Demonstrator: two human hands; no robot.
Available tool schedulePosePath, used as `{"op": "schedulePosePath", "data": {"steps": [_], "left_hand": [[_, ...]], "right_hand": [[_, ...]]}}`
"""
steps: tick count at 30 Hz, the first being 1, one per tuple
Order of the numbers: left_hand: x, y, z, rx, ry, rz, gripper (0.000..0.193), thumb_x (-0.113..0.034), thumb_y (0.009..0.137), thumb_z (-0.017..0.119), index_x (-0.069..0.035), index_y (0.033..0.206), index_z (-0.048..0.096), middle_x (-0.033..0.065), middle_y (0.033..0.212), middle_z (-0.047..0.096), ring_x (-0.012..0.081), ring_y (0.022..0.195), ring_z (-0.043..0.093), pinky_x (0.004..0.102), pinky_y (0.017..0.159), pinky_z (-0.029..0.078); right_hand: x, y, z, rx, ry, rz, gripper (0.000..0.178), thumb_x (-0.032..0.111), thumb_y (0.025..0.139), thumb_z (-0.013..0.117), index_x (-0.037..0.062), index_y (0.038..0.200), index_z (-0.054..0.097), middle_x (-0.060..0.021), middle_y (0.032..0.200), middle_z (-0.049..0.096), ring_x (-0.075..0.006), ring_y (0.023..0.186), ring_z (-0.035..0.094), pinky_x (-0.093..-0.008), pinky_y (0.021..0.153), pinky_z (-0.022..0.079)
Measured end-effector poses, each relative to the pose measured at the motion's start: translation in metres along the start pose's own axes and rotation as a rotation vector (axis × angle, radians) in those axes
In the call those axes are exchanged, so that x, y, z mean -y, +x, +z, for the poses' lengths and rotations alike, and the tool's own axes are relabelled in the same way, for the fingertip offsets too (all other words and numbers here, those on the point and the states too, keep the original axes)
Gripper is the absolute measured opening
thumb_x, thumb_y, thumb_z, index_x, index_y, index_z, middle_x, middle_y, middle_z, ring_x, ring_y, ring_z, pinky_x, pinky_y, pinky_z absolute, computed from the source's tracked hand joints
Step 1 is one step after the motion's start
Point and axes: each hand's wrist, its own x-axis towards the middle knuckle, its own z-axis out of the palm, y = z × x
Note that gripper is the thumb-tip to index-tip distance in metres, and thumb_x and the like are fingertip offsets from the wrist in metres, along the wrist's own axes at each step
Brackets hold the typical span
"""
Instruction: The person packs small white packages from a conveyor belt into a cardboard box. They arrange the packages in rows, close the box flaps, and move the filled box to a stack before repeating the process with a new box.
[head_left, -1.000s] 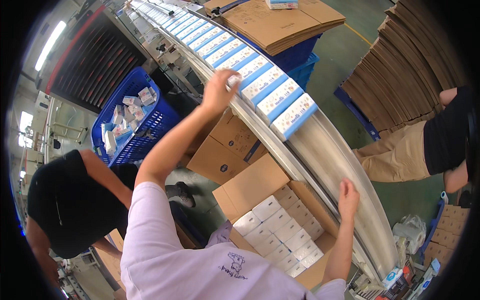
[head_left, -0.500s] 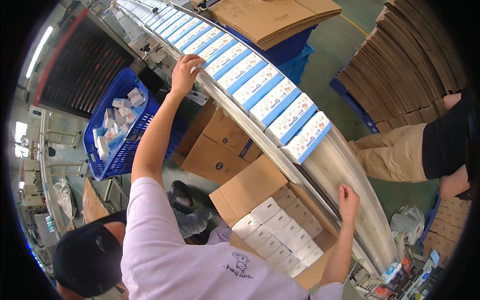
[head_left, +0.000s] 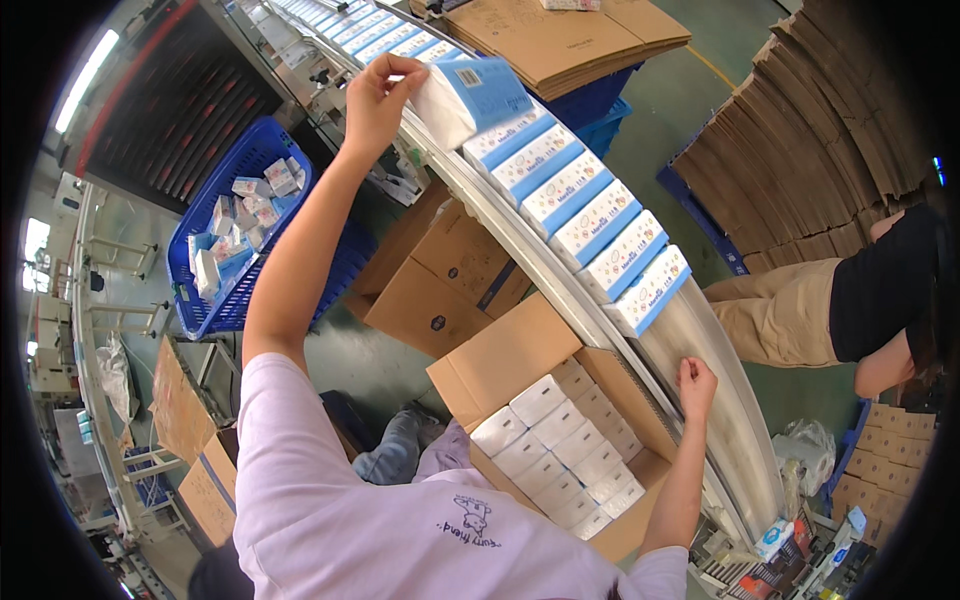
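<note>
My left hand (head_left: pixel 380 108) pinches the end of a blue and white tissue pack (head_left: pixel 488 92), which is tilted up out of the row on the conveyor belt (head_left: pixel 655 340). Several like packs (head_left: pixel 585 228) lie side by side on the belt, both beyond the raised pack and down to the bend. Over the bare stretch of belt past the last pack hovers my right hand (head_left: pixel 697 388), fingers curled together with nothing visible in them. Below the belt, close to my body, an open carton (head_left: pixel 490 355) holds rows of white tissue packs (head_left: pixel 562 452).
A blue basket (head_left: pixel 190 310) of loose packs stands at the left, with brown cartons (head_left: pixel 440 290) nearer the belt. Flattened cardboard (head_left: pixel 560 40) is stacked beyond the belt, and more (head_left: pixel 800 150) at the right. A person in tan trousers (head_left: pixel 780 310) stands across the belt.
My left hand has taken hold of a tissue pack and tipped it up from the row. The row has slid toward the lower right. The capped person at lower left is mostly out of view.
</note>
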Motion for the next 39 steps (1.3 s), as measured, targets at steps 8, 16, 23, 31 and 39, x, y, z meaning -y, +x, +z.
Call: {"op": "schedulePosePath", "data": {"steps": [8,16,23,31,39], "left_hand": [[-0.104,-0.032,0.01,0.256,-0.396,-0.039,0.004,0.002,0.082,0.058,0.0,0.086,0.058,0.0053,0.089,0.061,0.0098,0.081,0.055,0.0234,0.075,0.045],[-0.169,-0.127,0.118,0.665,-0.935,0.059,0.024,-0.007,0.08,0.065,0.0,0.101,0.057,0.0156,0.105,0.059,0.0234,0.104,0.054,0.0361,0.09,0.043],[-0.205,-0.188,0.174,0.881,-0.806,-0.18,0.105,-0.026,0.056,0.086,-0.003,0.138,0.025,0.0113,0.138,0.033,0.0218,0.129,0.032,0.0361,0.107,0.025],[-0.216,-0.198,0.185,0.971,-0.83,-0.225,0.09,-0.009,0.059,0.083,-0.002,0.133,0.033,0.0091,0.125,0.044,0.0172,0.118,0.042,0.0323,0.098,0.036],[-0.156,-0.214,0.108,0.932,-0.537,-0.342,0.078,-0.015,0.057,0.085,-0.002,0.122,0.044,0.0064,0.111,0.053,0.0145,0.104,0.049,0.0306,0.09,0.04]], "right_hand": [[0.168,-0.025,-0.02,-0.003,0.657,-0.283,0.05,0.03,0.087,0.058,0.0021,0.126,0.046,-0.0135,0.115,0.055,-0.0195,0.109,0.052,-0.0331,0.094,0.039],[0.215,-0.104,-0.032,0.31,1.152,-0.301,0.099,0.024,0.063,0.081,0.0009,0.137,0.02,-0.0154,0.122,0.045,-0.0192,0.113,0.044,-0.0333,0.094,0.038],[0.155,-0.146,-0.064,-0.269,0.74,-0.47,0.081,0.009,0.065,0.08,-0.0003,0.126,0.026,-0.014,0.117,0.044,-0.0201,0.108,0.049,-0.0336,0.088,0.045],[0.138,-0.17,-0.07,-0.281,0.636,-0.493,0.089,0.018,0.064,0.081,-0.0007,0.129,0.023,-0.0157,0.123,0.038,-0.0237,0.113,0.046,-0.0384,0.092,0.043],[0.046,-0.091,-0.108,-0.178,0.623,-0.131,0.06,0.045,0.091,0.045,0.0036,0.133,0.032,-0.0144,0.112,0.055,-0.0206,0.102,0.054,-0.0333,0.084,0.043]]}}
